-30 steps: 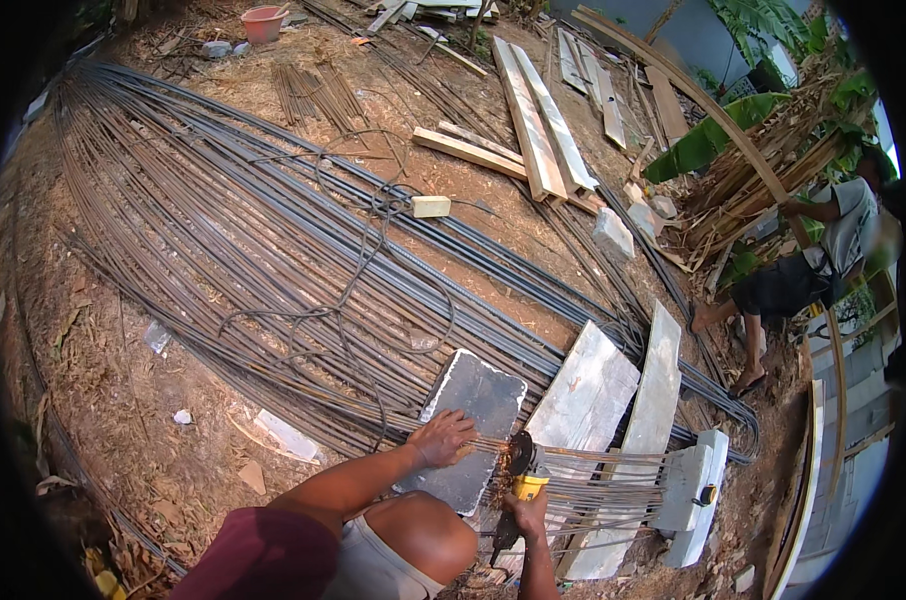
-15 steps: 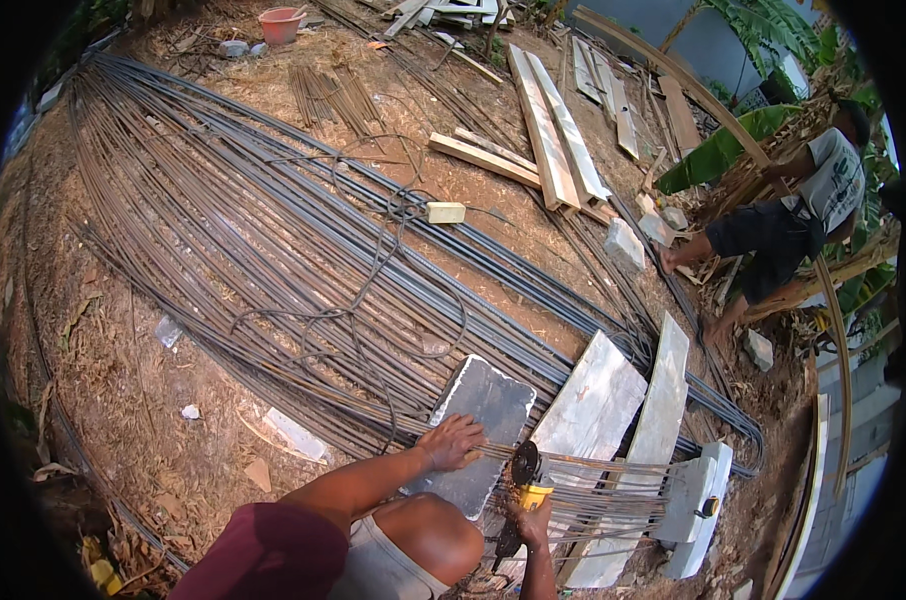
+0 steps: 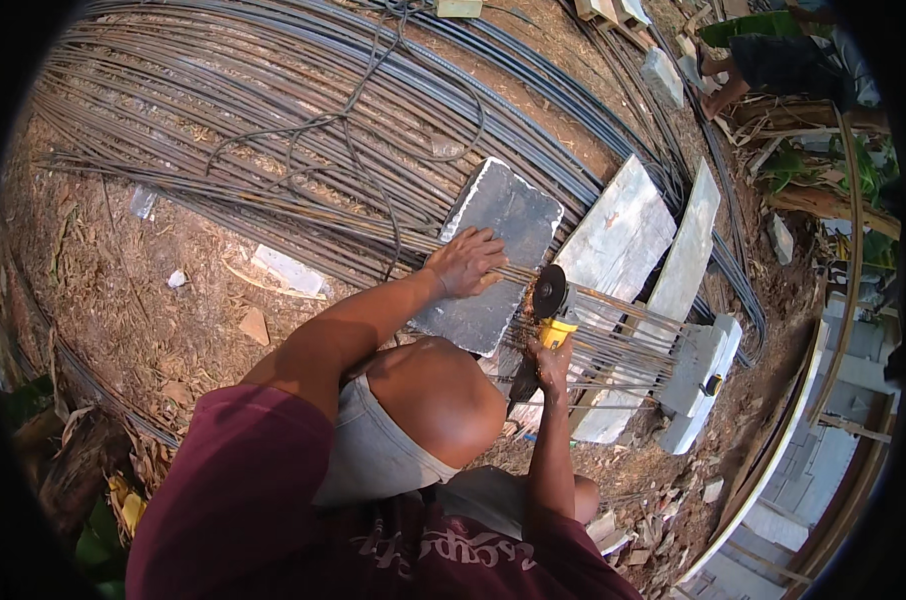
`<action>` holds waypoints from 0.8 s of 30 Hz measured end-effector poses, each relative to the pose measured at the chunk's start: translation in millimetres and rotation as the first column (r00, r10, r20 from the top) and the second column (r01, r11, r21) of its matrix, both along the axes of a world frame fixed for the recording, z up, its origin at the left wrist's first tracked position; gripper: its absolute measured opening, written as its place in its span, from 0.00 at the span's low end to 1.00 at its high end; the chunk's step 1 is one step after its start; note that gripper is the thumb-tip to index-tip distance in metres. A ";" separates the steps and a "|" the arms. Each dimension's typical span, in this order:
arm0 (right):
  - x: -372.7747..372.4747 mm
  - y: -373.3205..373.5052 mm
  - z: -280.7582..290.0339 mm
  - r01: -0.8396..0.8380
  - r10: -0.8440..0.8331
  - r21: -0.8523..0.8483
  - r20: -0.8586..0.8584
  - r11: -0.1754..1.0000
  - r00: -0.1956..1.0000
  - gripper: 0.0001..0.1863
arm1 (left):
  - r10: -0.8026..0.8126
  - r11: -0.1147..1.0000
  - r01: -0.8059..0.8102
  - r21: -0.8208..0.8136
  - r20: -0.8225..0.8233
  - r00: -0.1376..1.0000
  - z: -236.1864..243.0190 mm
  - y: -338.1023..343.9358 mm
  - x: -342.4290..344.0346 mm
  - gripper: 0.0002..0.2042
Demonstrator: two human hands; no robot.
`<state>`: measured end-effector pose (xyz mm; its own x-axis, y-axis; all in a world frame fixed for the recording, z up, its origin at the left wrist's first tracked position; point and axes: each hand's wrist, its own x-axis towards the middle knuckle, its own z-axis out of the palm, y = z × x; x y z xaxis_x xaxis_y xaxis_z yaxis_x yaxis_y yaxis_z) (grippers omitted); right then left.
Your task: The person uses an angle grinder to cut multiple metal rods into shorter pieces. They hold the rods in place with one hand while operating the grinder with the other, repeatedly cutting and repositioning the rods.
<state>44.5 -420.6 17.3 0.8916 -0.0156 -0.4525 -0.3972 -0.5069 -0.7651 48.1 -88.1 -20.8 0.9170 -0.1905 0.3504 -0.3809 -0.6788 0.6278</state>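
My left hand [image 3: 465, 262] lies with fingers apart on thin rusty steel rods [image 3: 628, 350] where they cross a dark, white-edged slab [image 3: 503, 205]. Just right of it, my right hand [image 3: 551, 360] grips a yellow-and-black angle grinder [image 3: 558, 328]. Its dark disc [image 3: 549, 288] is at the rods, with small orange specks beside it. Pale boards [image 3: 618, 220] lie under the cut area, and the rods' right ends rest at a pale block [image 3: 693, 370] with a small dark-and-yellow object on it. My bare knee is just below the slab.
Long bundles of rebar [image 3: 253, 90] cross the upper ground, with a tangled dark cable [image 3: 348, 115] over them. A co-worker's legs [image 3: 758, 70] show at the upper right among banana leaves and trunks. Long bent boards [image 3: 853, 200] and grey boarding [image 3: 793, 480] are along the right edge.
The view has tilted down, bringing more of my shirt and legs in and shifting the ground upward. My hands keep their places on rods and grinder. The co-worker has moved slightly.
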 end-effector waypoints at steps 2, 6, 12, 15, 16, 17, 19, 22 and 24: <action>1.4 1.2 4.2 -0.047 0.042 -0.077 -0.064 0.996 0.997 0.27 | -0.001 1.000 0.001 0.028 0.001 1.000 3.2 0.9 1.1 0.17; -2.1 7.1 11.1 -0.105 0.104 0.004 0.098 0.994 0.990 0.27 | -0.023 0.999 0.025 0.042 -0.047 0.999 8.0 3.6 0.5 0.16; -3.7 -1.5 7.1 -0.088 0.087 0.035 0.033 0.996 0.996 0.27 | -0.023 0.999 0.024 0.028 -0.048 0.999 7.1 4.0 -0.4 0.17; -1.6 -3.7 0.9 -0.123 0.120 0.024 0.085 0.992 0.989 0.26 | -0.018 1.000 0.019 0.010 -0.032 0.999 5.6 3.6 0.0 0.18; -2.2 -4.3 1.3 -0.084 0.079 0.066 0.066 0.994 0.995 0.25 | -0.017 1.000 0.018 0.005 -0.031 0.999 5.1 3.1 0.3 0.18; -1.2 -3.9 2.1 -0.026 0.024 0.094 0.025 0.995 0.999 0.24 | -0.016 1.000 0.016 0.000 -0.029 0.999 4.4 2.8 0.8 0.18; 3.6 -1.9 4.9 -0.076 0.076 -0.010 0.020 0.997 0.997 0.23 | 0.002 1.000 -0.002 -0.002 0.013 1.000 3.0 2.1 0.8 0.18; 7.1 4.1 6.5 -0.091 0.094 -0.071 0.038 0.993 0.995 0.22 | 0.028 1.000 -0.028 0.004 0.074 0.997 1.2 1.0 0.2 0.17; 8.2 5.6 7.1 -0.092 0.097 -0.079 0.057 0.993 0.994 0.22 | 0.014 1.000 -0.014 0.003 0.046 0.999 0.3 1.0 0.4 0.17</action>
